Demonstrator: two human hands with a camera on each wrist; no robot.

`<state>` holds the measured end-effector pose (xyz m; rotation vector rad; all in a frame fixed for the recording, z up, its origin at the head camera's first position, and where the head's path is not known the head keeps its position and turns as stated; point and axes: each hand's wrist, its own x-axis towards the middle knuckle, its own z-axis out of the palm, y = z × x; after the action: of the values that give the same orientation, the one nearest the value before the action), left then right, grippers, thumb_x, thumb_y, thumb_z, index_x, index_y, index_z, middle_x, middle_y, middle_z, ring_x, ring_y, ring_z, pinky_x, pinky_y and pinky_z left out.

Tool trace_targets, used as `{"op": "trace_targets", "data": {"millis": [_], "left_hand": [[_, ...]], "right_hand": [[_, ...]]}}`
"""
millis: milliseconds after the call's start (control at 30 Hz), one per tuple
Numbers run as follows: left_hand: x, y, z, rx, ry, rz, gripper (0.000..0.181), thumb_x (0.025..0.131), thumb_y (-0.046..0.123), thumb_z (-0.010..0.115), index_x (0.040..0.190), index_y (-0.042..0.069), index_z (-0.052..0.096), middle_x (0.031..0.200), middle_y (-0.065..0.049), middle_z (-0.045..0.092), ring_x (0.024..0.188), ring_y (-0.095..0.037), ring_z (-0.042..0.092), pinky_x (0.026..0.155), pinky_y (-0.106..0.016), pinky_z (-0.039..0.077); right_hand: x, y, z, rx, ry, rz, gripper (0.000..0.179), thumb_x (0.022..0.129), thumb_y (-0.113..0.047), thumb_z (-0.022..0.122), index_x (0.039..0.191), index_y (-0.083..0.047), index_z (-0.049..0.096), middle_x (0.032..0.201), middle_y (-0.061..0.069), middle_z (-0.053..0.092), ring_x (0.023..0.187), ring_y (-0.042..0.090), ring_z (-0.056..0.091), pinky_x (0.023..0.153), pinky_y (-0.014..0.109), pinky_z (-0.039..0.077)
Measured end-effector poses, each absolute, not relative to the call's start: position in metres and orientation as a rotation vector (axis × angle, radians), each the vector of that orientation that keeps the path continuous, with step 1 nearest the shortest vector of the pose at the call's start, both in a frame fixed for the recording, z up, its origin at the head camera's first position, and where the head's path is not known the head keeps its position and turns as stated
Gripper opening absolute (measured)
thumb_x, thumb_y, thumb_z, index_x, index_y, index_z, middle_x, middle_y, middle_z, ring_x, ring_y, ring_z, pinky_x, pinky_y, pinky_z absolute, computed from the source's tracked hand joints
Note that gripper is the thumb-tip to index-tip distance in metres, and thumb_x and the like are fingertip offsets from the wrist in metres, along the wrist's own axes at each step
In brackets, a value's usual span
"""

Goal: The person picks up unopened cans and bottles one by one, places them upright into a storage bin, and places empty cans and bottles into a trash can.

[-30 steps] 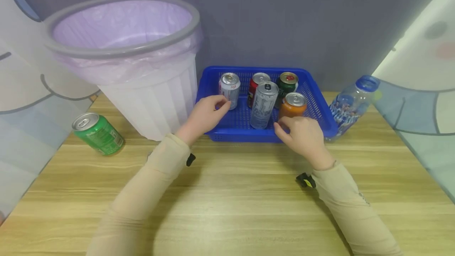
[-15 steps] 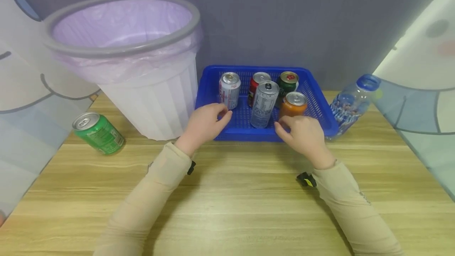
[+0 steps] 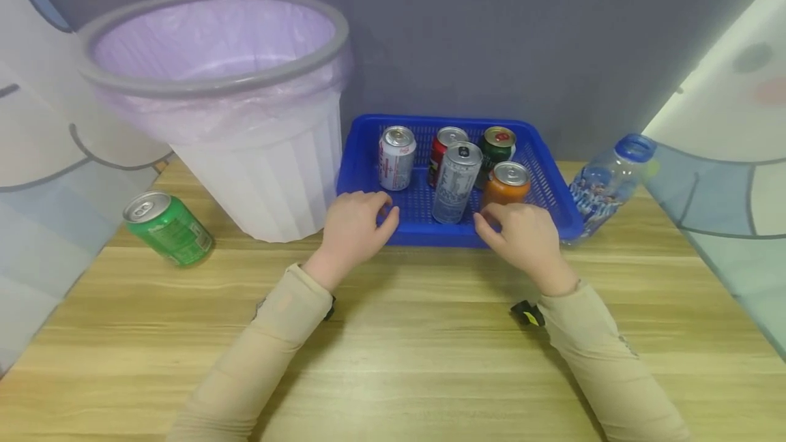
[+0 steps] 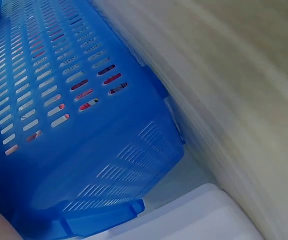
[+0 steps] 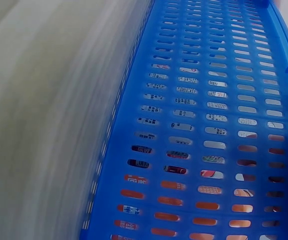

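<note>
My left hand point(image 3: 356, 227) is at the front-left corner of the blue basket point(image 3: 430, 236), its fingers loosely bent and overlapping the rim in the head view. At the front right of the basket, my right hand point(image 3: 522, 234) has its thumb and fingers loosely bent beside the orange can point(image 3: 506, 185). Also upright inside are a white-and-silver can point(image 3: 396, 162), a tall silver can point(image 3: 455, 186), a red can point(image 3: 437, 152) and a dark green can point(image 3: 491, 155). Both wrist views look at the slotted outer wall of the basket point(image 4: 73, 135), with cans showing through the slots.
A white bin point(image 3: 276, 176) with a grey rim and purple liner stands left of the basket. A green can point(image 3: 172, 230) lies tilted on the wooden table point(image 3: 393, 353), further left. A clear bottle point(image 3: 608, 179) with a blue neck stands beside the basket's right side.
My left hand has drawn back a little toward me, away from the white-and-silver can to the basket's front rim. My right hand has hardly moved, and the cans stay put.
</note>
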<state>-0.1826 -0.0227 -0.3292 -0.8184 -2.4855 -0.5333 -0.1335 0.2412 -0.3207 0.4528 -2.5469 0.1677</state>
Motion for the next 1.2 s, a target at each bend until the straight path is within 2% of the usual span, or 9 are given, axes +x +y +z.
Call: {"op": "trace_targets", "data": {"millis": [133,400,833,967,1100,1200], "left_hand": [[-0.182,-0.026,-0.331,-0.823,-2.466,-0.519,0.026,0.091,0.029,0.052,0.083,0.010,0.068,0.067,0.001,0.066,0.060,-0.020,0.056,0.057,-0.034,0.042],[-0.184,-0.026,-0.328,-0.896,-2.391,-0.484,0.030,0.093,0.027,0.049,0.074,0.010,0.065,0.066,-0.001,0.065,0.057,-0.020,0.054,0.056,-0.033,0.039],[-0.180,-0.033,-0.322,-1.078,-2.485,-0.399,0.029,0.096,0.029,0.050,0.084,0.011,0.069,0.076,-0.001,0.068,0.069,-0.020,0.057,0.064,-0.035,0.041],[-0.177,-0.039,-0.313,-1.145,-2.648,-0.414,0.029,0.097,0.032,0.049,0.090,0.012,0.069,0.082,0.000,0.068,0.079,-0.021,0.058,0.071,-0.036,0.041],[-0.173,-0.046,-0.304,-1.196,-2.794,-0.469,0.032,0.097,0.033,0.050,0.105,0.008,0.068,0.099,-0.005,0.070,0.096,-0.026,0.062,0.088,-0.044,0.044],[-0.170,-0.049,-0.300,-1.219,-2.839,-0.508,0.036,0.097,0.032,0.051,0.114,0.004,0.065,0.110,-0.009,0.068,0.105,-0.029,0.061,0.096,-0.049,0.043]], "right_hand": [[-0.135,0.240,-0.321,0.457,-2.541,0.177,0.029,0.085,-0.030,0.056,0.062,-0.014,0.050,0.048,-0.002,0.041,0.040,0.017,0.039,0.037,0.033,0.031],[-0.138,0.243,-0.317,0.429,-2.531,0.162,0.028,0.086,-0.029,0.056,0.063,-0.013,0.054,0.049,-0.001,0.044,0.041,0.021,0.043,0.037,0.035,0.032],[-0.135,0.245,-0.320,0.426,-2.547,0.155,0.029,0.086,-0.030,0.055,0.062,-0.014,0.051,0.048,0.000,0.042,0.041,0.021,0.043,0.037,0.035,0.031],[-0.135,0.244,-0.320,0.429,-2.546,0.159,0.029,0.086,-0.030,0.056,0.063,-0.013,0.052,0.048,0.000,0.042,0.041,0.021,0.043,0.038,0.035,0.031],[-0.135,0.243,-0.320,0.439,-2.557,0.160,0.028,0.086,-0.030,0.056,0.063,-0.013,0.053,0.048,-0.001,0.042,0.041,0.020,0.042,0.038,0.035,0.032],[-0.134,0.242,-0.320,0.446,-2.565,0.157,0.028,0.086,-0.030,0.056,0.064,-0.013,0.053,0.048,-0.001,0.042,0.041,0.020,0.042,0.038,0.035,0.032]]}}
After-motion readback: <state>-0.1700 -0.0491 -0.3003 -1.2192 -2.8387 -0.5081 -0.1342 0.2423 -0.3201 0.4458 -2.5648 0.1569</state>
